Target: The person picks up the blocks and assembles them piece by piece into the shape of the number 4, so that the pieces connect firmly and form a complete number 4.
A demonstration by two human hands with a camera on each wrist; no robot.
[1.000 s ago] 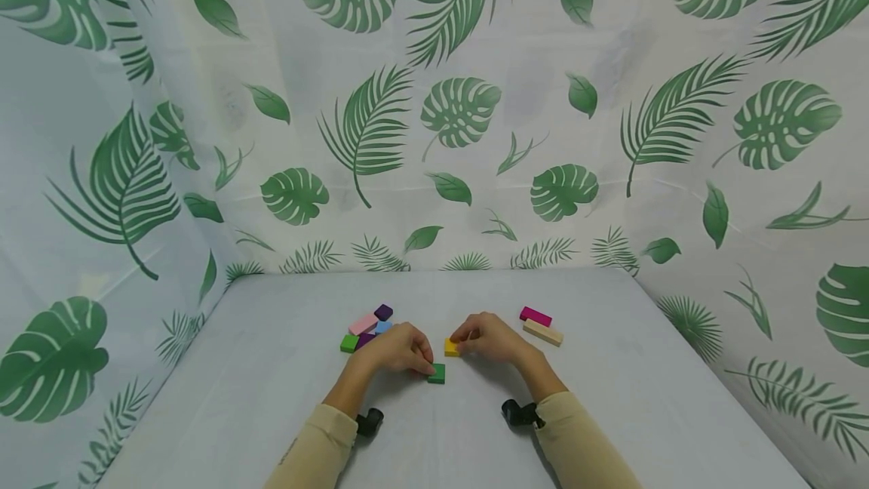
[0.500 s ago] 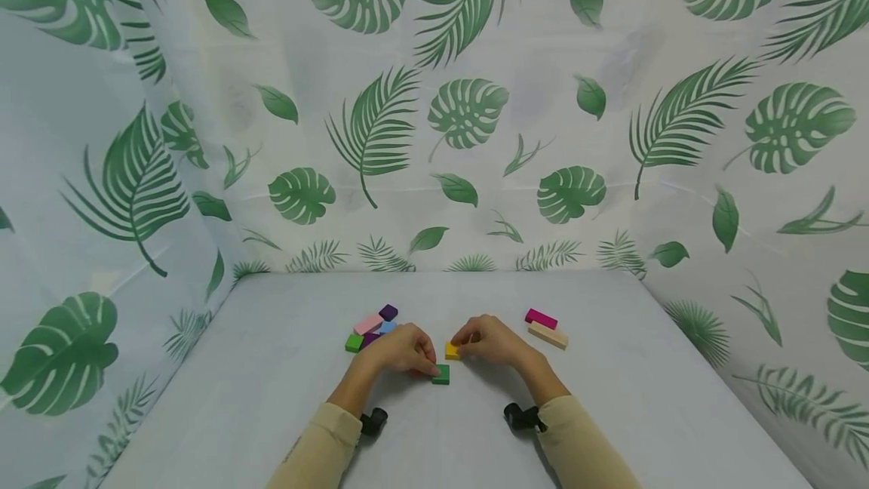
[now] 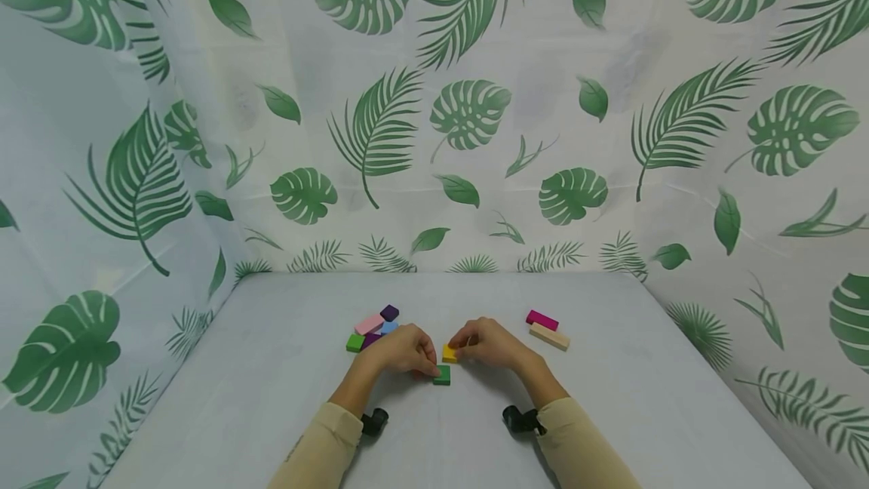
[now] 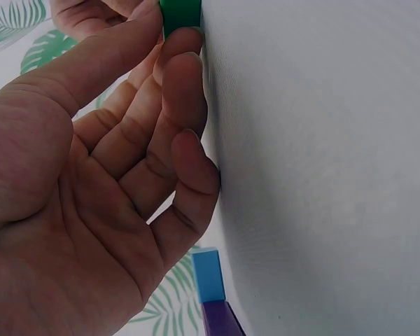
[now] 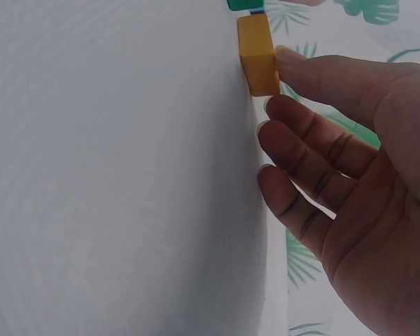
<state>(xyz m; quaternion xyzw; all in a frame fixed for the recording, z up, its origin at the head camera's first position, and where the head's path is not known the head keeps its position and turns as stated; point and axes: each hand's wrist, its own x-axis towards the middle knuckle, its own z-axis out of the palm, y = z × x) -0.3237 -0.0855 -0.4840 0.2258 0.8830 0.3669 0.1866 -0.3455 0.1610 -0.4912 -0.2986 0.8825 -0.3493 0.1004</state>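
Note:
My left hand (image 3: 400,349) pinches a green block (image 3: 442,376) on the table, its thumb along the block in the left wrist view. Just beyond it, my right hand (image 3: 492,342) holds a yellow block (image 3: 449,354) between thumb and fingers. In the right wrist view the yellow block (image 5: 257,56) stands close to the green block (image 5: 243,3), with a sliver of blue showing between them. The other fingers of each hand curve loosely near the tabletop. A little red shows under my left fingers, mostly hidden.
Left of my hands lie several blocks: a light green one (image 3: 354,343), a pink one (image 3: 370,324), a blue one (image 3: 389,328) and dark purple ones (image 3: 389,312). At right, a magenta block (image 3: 542,320) lies beside a beige block (image 3: 549,336). Leaf-printed cloth (image 3: 407,112) surrounds the white table (image 3: 285,398).
My right hand has slid the yellow block slightly left and nearer the green block. The left hand keeps its pinch on the green block. The head view has shifted a little.

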